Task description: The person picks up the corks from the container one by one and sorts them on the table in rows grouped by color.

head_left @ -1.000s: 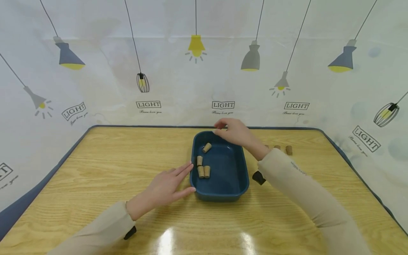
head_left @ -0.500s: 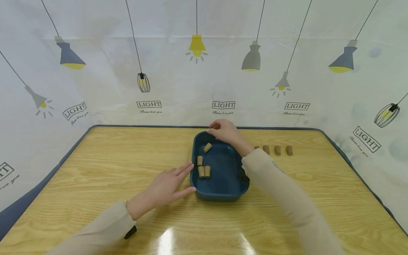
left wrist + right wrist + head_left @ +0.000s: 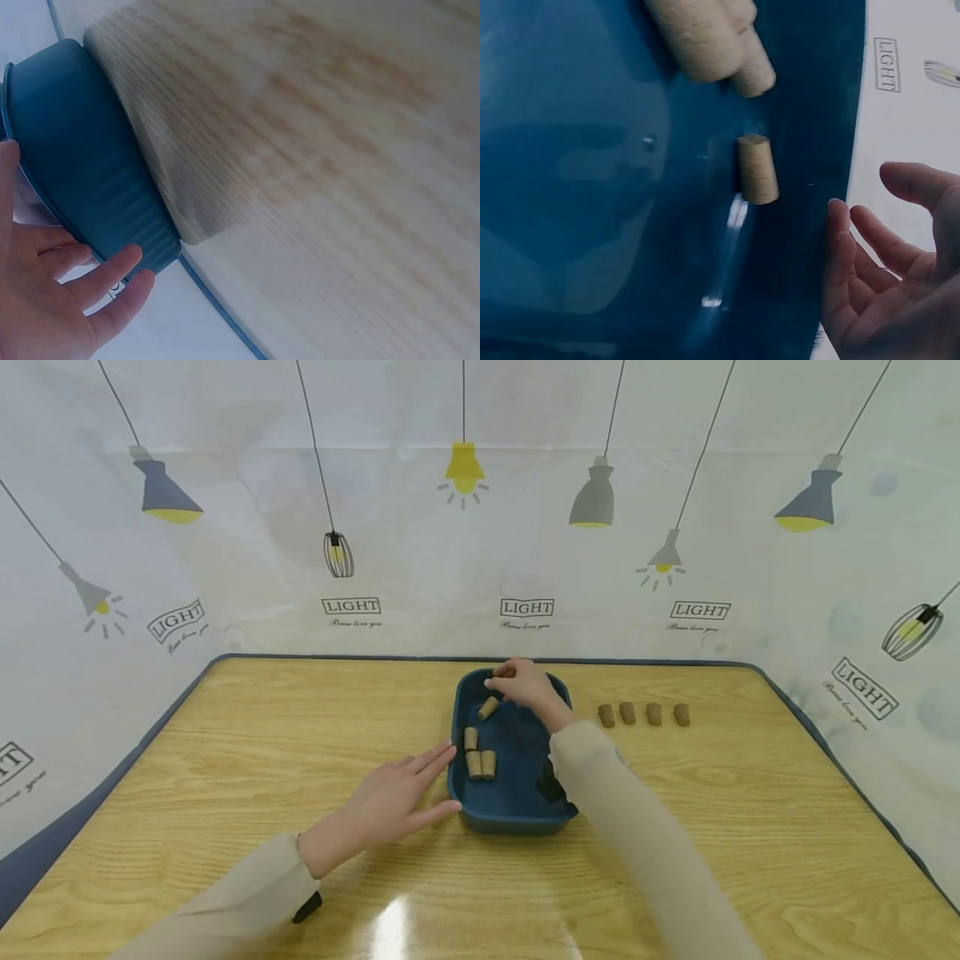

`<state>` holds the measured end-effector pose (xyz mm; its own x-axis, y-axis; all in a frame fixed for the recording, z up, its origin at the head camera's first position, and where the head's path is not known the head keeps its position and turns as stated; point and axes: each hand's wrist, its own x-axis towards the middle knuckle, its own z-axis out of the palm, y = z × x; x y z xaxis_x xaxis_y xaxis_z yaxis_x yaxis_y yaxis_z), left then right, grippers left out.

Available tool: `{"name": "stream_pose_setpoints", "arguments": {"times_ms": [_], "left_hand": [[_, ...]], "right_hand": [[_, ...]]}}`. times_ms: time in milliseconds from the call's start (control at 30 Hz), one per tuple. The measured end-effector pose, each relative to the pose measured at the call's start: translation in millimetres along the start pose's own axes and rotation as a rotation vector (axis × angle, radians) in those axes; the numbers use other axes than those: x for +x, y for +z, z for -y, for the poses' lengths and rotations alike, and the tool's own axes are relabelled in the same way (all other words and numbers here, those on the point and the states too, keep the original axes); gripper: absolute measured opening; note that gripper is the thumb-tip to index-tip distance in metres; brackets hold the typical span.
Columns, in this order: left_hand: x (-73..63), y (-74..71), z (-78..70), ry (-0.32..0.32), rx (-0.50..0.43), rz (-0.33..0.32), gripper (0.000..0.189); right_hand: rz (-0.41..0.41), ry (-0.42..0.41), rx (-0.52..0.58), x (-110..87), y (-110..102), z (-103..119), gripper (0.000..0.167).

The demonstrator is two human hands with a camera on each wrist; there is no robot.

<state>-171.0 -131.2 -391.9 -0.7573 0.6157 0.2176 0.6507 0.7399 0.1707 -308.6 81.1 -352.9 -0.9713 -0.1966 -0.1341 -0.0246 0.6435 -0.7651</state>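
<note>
A blue rectangular bin point(image 3: 517, 820) stands on the wooden table with several tapered corks inside. Three corks lie close together along its left side, and one tilted cork point(image 3: 488, 707) lies farther back. My left hand point(image 3: 378, 806) rests against the bin's left wall with extended fingers; the left wrist view shows the fingers point(image 3: 116, 277) along the blue outer wall. Over the back of the bin, my right hand point(image 3: 525, 685) hangs close to the tilted cork. In the right wrist view its fingers are bent, the thumb stands apart from them, and nothing shows between.
To the right of the bin, several corks point(image 3: 654, 714) stand in a row on the table point(image 3: 750, 810). A lamp-printed backdrop point(image 3: 420, 552) surrounds the table's back and sides. Black devices point(image 3: 551, 783) are worn beneath the wrists.
My right hand has moved left and then down toward the tilted cork, uncovering the row of corks on the table. The left hand, the bin and its corks have stayed in place.
</note>
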Motion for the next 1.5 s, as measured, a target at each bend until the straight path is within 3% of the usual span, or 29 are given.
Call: {"name": "stream_pose_setpoints", "arguments": {"times_ms": [300, 633, 1033, 1500], "left_hand": [[-0.5, -0.9, -0.6, -0.006, 0.003, 0.014, 0.071], [0.0, -1.6, -0.8, -0.005, -0.003, 0.012, 0.071], [0.3, -1.0, -1.7, 0.0, 0.005, 0.003, 0.071], [0.0, -1.7, -1.8, -0.003, 0.012, 0.007, 0.071]], "right_hand": [[-0.014, 0.036, -0.013, 2.9, 14.9, -12.3, 0.04], [-0.084, 0.07, -0.166, 5.2, 26.5, -16.3, 0.042], [-0.068, 0.111, -0.253, 8.7, 34.3, -23.0, 0.047], [-0.121, 0.139, -0.396, 13.3, 41.0, -23.4, 0.038]]}}
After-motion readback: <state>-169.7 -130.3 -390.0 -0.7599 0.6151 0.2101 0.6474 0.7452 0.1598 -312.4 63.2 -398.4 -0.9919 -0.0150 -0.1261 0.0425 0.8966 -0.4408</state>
